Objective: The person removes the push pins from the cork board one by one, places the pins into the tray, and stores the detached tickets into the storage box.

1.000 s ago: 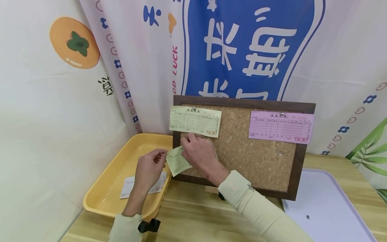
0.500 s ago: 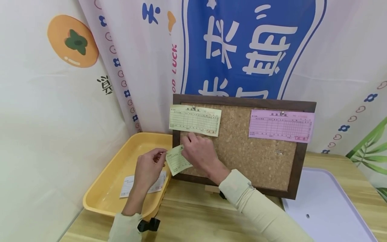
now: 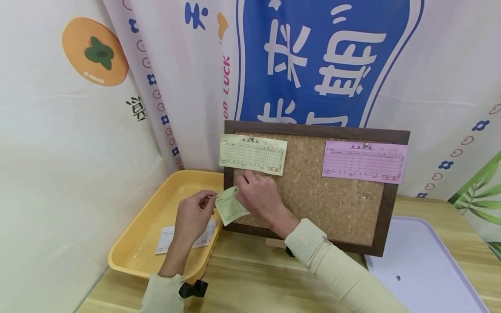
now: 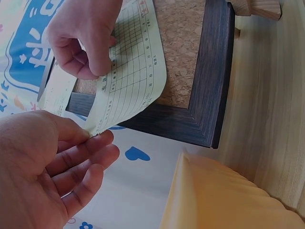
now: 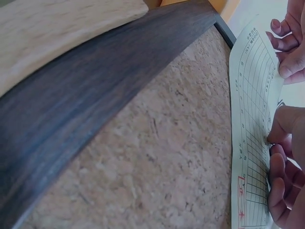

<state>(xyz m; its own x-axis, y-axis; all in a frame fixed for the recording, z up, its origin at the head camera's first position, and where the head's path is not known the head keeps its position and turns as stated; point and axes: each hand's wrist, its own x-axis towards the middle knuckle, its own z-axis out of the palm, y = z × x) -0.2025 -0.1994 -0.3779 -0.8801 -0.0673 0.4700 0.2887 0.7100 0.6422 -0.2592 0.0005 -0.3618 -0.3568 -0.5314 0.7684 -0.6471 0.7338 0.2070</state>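
At the lower left of the framed cork board, my left hand pinches the left corner of a pale green receipt slip between thumb and fingertip. My right hand covers the slip's middle and right part. In the left wrist view its curled thumb and fingers pinch at the slip's top edge; whether they also hold a pin is hidden. The slip bows away from the cork in the right wrist view. Just above hangs another green slip, pinned at its top.
A pink receipt slip is pinned at the board's upper right. To the left stands a yellow tray with a white slip in it. A lilac tray lies at the right. A patterned cloth hangs behind the board.
Both hands keep their places on the green slip. The head view has shifted only slightly.
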